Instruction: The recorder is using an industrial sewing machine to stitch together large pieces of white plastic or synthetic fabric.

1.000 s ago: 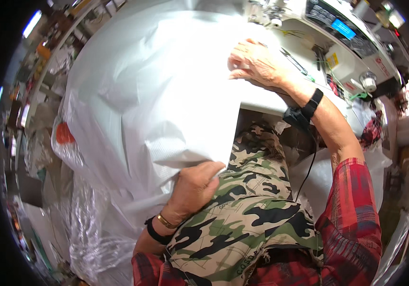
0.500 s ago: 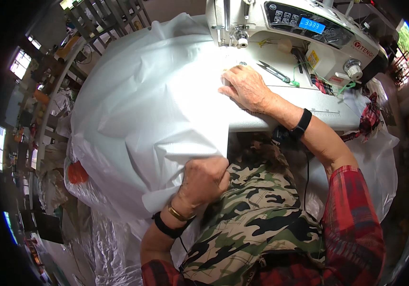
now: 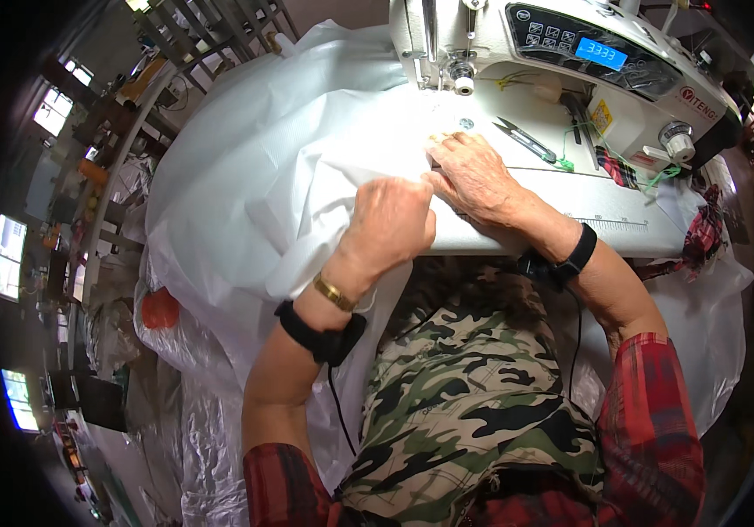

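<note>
We see a harsh glare beneath the bulky white sewing machine [image 3: 601, 77], bleaching the right side of the broad, creased white sheet [image 3: 236, 176]. Bright rectangular windows [image 3: 10, 255] glow at left, while dim, soft-looking surroundings bend toward a black rim.

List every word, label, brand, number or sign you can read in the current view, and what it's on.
I won't copy wording, brands or figures; they stand here:
Lit blue screen on the sewing machine: legible digits.
Machine's right side: legible red lettering beside a red emblem.
Bed's front edge: ruler scale, figures small.
Yellow label: too small.
Camouflage cloth: lettering too faint.
White sheet: none visible.
</note>
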`<state>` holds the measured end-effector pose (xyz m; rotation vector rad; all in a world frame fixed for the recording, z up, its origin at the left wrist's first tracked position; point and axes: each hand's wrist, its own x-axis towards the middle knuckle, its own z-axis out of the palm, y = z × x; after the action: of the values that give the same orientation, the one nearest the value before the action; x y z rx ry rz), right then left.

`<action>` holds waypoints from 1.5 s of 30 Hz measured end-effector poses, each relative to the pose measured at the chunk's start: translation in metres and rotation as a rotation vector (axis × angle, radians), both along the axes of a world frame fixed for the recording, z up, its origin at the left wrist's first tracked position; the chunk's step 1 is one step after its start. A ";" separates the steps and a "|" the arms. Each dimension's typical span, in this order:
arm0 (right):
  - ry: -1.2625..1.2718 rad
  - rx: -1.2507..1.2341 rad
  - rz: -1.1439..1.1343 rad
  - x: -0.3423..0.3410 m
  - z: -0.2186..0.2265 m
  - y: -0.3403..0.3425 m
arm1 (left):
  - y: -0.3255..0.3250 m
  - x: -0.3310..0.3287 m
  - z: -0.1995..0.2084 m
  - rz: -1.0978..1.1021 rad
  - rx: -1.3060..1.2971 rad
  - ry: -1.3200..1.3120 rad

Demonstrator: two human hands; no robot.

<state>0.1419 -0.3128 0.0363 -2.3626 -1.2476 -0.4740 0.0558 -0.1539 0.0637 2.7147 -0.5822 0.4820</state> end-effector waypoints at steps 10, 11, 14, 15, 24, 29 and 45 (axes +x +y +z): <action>0.026 0.054 -0.112 0.011 -0.005 0.006 | 0.002 0.071 0.001 0.104 -0.062 0.010; 0.026 0.055 -0.103 0.009 -0.005 0.008 | 0.009 0.065 0.002 0.112 -0.061 0.010; 0.009 0.102 -0.076 0.009 -0.006 0.008 | 0.010 0.021 0.030 0.078 -0.020 0.176; 0.006 0.066 -0.110 0.010 -0.007 0.006 | 0.009 -0.003 0.032 0.044 0.001 0.005; -0.168 0.363 -0.056 -0.012 0.001 -0.002 | 0.111 -0.065 -0.021 0.341 -0.771 0.126; 0.040 0.039 0.430 -0.123 -0.018 0.011 | 0.111 -0.054 -0.030 0.358 -0.703 0.103; 0.126 -0.421 0.658 -0.192 -0.041 0.047 | 0.111 -0.055 -0.024 0.295 -0.704 0.090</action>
<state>-0.0500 -0.2654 -0.0044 -2.0507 -2.0917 0.1614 0.0009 -0.0431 0.0395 2.1237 0.0319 0.5124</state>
